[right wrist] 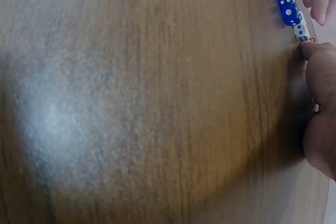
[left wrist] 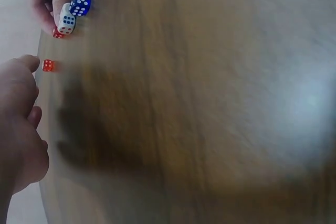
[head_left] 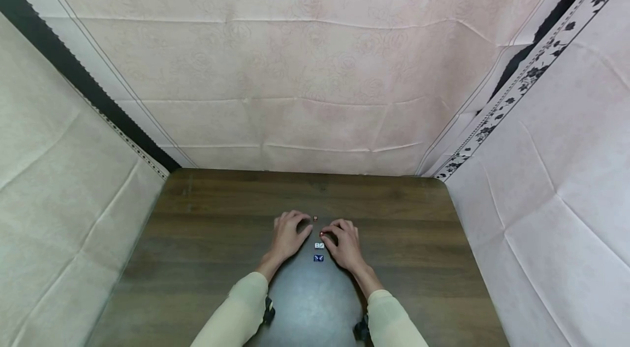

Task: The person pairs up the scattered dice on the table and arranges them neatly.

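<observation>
Two small red dice are near my fingertips. My right hand (head_left: 343,243) pinches one red die (head_left: 321,234) between thumb and index finger, low over the table. The other red die (head_left: 315,218) lies just beyond my left hand (head_left: 289,235), whose fingers are loosely curved and hold nothing. In the left wrist view a small gap separates that red die (left wrist: 48,65) from the left fingertip. Two white dice (head_left: 319,246) sit side by side between the hands. Nearer to me two blue dice (head_left: 318,258) form another pair, seen also as blue dice (right wrist: 287,9) in the right wrist view.
The brown wood-grain table (head_left: 206,216) has rounded far corners and reflects light in front of me. Pale patterned cloth (head_left: 315,79) hangs behind it, with more cloth on both sides. Dark straps or camera mounts sit at both wrists.
</observation>
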The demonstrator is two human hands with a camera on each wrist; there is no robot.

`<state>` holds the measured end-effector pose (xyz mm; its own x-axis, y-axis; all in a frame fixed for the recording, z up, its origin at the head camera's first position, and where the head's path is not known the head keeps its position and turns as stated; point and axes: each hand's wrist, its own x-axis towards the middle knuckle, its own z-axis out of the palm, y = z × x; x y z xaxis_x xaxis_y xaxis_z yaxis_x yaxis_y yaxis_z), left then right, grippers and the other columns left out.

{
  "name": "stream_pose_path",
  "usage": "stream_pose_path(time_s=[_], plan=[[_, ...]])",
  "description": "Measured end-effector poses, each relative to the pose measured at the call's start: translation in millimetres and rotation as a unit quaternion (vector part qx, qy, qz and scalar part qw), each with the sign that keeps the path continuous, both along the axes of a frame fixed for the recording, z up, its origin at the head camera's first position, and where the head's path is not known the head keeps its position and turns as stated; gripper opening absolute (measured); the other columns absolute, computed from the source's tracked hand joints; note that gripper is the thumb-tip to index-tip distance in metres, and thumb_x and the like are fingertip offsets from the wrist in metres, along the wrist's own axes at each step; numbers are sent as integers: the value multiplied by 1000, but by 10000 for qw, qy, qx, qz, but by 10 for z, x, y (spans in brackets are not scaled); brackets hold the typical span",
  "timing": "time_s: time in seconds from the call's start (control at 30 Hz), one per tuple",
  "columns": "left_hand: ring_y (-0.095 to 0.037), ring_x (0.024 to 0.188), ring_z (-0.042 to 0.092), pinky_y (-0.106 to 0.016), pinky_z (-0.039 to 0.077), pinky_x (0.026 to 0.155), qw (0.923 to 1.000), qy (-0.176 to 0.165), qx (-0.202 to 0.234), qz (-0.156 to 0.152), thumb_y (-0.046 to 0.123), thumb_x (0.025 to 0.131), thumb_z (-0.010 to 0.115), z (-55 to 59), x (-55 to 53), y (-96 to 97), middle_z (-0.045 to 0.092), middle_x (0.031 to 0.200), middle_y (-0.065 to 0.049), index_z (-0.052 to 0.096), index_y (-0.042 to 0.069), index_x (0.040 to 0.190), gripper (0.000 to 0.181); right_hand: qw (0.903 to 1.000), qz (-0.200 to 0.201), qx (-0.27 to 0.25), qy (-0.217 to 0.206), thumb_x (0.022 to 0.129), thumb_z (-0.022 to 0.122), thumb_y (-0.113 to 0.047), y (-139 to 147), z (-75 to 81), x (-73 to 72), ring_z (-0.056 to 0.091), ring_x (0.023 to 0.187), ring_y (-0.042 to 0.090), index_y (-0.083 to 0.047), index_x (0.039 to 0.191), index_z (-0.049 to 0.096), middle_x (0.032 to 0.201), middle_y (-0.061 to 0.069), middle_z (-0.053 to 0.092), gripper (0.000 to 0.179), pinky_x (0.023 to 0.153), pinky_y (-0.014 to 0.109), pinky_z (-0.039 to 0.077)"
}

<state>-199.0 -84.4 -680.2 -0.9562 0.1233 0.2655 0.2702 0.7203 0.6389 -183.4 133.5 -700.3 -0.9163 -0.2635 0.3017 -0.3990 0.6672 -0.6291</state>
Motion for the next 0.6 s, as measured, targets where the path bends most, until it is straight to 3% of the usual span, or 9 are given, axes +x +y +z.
stream_pose_path(time_s=[0.33,0.6], plan=[[-36,118,71,-60,46,103,9998,-109,-102,124,26,102,86,19,-156,129,81,126,-10,84,12,125,27,10000,26,90,-36,104,84,-21,14,-10,-7,61,118,32,-17,115,87,121,6,73,13,102,53,41],[-37,124,69,-62,45,109,9982,-416,-411,112,29,102,87,4,-219,162,80,131,-11,82,13,130,33,10000,22,77,55,102,86,-20,15,-16,-8,62,118,33,-16,115,87,120,7,73,13,102,54,42]])
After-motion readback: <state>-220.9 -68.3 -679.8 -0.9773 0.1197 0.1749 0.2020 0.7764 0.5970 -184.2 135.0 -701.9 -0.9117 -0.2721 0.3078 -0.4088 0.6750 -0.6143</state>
